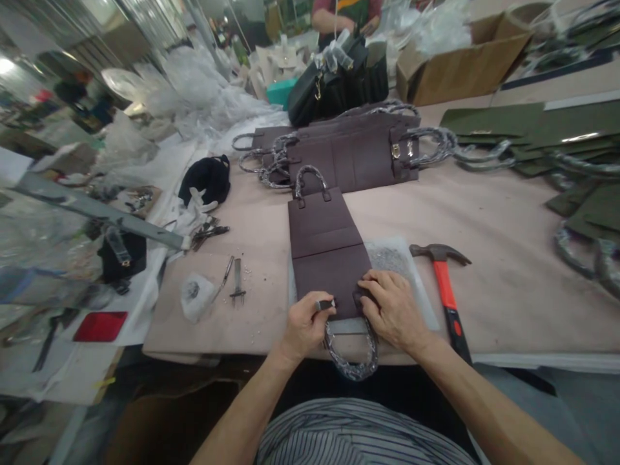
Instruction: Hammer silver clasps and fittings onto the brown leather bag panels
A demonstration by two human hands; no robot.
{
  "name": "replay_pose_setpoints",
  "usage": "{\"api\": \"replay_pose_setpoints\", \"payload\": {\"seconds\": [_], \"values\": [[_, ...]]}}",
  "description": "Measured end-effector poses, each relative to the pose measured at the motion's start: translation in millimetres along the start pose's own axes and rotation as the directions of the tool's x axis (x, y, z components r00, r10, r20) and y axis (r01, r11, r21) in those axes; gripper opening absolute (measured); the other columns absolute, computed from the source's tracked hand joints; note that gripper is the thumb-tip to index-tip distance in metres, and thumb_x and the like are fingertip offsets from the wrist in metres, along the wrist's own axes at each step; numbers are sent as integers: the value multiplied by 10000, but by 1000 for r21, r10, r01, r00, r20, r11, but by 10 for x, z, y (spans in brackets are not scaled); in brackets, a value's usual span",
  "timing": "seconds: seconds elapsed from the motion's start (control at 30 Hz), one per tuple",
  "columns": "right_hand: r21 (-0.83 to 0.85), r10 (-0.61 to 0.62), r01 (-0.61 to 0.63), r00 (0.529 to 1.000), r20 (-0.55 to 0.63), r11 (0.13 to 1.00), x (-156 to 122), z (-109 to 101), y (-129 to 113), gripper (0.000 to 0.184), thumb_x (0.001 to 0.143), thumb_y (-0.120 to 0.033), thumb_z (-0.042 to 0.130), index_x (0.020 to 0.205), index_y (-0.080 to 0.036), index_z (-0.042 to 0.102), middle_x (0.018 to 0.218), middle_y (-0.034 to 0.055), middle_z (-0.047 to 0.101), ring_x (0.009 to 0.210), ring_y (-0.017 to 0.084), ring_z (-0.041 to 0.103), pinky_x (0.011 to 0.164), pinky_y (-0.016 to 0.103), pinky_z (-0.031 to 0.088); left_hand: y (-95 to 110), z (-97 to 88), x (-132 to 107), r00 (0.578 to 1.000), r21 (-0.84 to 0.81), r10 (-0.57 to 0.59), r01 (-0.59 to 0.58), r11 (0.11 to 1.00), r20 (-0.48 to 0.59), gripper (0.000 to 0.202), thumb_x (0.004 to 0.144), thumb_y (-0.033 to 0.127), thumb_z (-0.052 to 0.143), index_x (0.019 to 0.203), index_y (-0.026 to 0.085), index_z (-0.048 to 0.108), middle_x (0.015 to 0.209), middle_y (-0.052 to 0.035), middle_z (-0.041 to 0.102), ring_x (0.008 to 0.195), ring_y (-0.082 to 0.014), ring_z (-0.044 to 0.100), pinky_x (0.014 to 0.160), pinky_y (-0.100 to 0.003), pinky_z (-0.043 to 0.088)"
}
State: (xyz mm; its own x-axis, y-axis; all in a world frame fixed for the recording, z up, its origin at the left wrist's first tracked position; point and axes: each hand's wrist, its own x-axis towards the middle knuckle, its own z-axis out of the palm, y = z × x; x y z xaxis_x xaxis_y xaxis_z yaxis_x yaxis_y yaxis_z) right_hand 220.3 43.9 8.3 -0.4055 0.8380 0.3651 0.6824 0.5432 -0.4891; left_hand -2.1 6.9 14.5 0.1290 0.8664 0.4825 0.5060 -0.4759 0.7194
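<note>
A flat dark brown leather bag panel (325, 248) lies on the table in front of me, with a wrapped handle at its far end (310, 174) and another at the near edge (352, 361). My left hand (306, 325) is closed, pinching a small metal fitting (324, 303) at the handle's left end on the near edge. My right hand (392, 307) presses with curled fingers on the handle's right attachment tab (361, 298). The near handle hangs over the table edge between my wrists.
A hammer with a red-orange grip (446, 290) lies right of my right hand. A clear bag of small hardware (387, 258) sits under the panel's right side. Tweezers (236, 281) and a plastic wad (196, 294) lie left. Stacked brown panels (358, 152) and green panels (533, 129) lie beyond. A person (346, 13) works at the far end.
</note>
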Motion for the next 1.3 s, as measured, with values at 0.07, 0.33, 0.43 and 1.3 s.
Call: {"api": "replay_pose_setpoints", "payload": {"seconds": [0.07,0.33,0.43,1.3], "values": [[-5,11,-11,1000,7,1000,-7,-7,11,220,945,-241,523,1112,-175,651,1171,117,622,1106,295,539,974,484,407,2,7,-8,999,-2,-24,24,1000,-24,106,946,199,614,1007,175,697,954,-75,772,880,-173,749,817,-282,617],[-25,19,-19,1000,18,1000,9,12,-7,229,945,-235,519,1122,-163,644,1183,127,618,1113,306,530,967,494,404,21,6,-11,989,-36,-131,129,991,-63,90,926,188,637,971,174,714,938,-56,791,873,-175,761,829,-275,619],[-25,23,-23,1000,19,999,15,8,-9,226,945,-233,517,1120,-164,642,1178,125,619,1114,305,530,968,489,402,14,19,-45,976,-52,-189,184,981,-110,103,945,184,616,992,172,707,938,-56,789,868,-171,762,838,-277,621],[-30,45,-44,998,35,999,16,1,-18,249,929,-222,520,1117,-148,668,1176,124,609,1097,293,522,968,466,392,25,74,20,972,-114,-228,221,969,-50,113,942,224,650,992,165,733,945,-57,795,881,-178,761,840,-281,613]]}}
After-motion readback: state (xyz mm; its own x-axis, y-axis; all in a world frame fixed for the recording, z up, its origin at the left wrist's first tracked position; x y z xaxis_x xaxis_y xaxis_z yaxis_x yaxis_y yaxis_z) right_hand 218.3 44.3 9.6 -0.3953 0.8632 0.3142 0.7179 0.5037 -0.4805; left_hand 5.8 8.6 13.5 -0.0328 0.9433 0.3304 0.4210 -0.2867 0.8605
